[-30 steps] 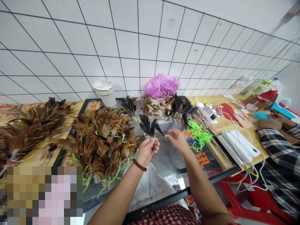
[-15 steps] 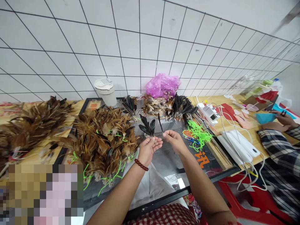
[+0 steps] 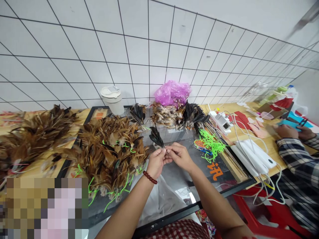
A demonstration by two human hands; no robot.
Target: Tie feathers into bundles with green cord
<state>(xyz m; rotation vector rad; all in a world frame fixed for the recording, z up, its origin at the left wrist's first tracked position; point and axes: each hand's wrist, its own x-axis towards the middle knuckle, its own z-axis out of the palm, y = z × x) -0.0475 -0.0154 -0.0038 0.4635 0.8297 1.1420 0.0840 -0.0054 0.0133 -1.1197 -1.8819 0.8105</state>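
Since the earlier frame, the person's bare right hand (image 3: 180, 155) has moved leftward to meet the bare left hand (image 3: 156, 162) near the centre of the frame, and the dark feather it held out on its own no longer stands apart. Between the two hands, pointing toward the upper left, is a small fan of glossy black feathers (image 3: 156, 136). The left grip pinches this fan at its quill ends. Fingers of the right grip press together at the same spot, though overlapping fingertips hide the quills, so I cannot tell whether it holds a feather.

Around the left wrist sits a dark red round-bead bracelet (image 3: 150, 177). To the left of centre lies a broad heap of brown feathers with bright green ties (image 3: 113, 151), partly on a dark, black-framed panel (image 3: 228, 171) set on a pale wooden tabletop (image 3: 272, 147). Above the hands, a crumpled purple plastic bag (image 3: 172, 91) rests over tan feather bundles (image 3: 163, 114), just beside a clump of black feathers (image 3: 193, 114). A tangle of neon-green string (image 3: 213, 141) lies right of centre. At the right edge shows a co-worker's black-and-white plaid sleeve (image 3: 296, 157).
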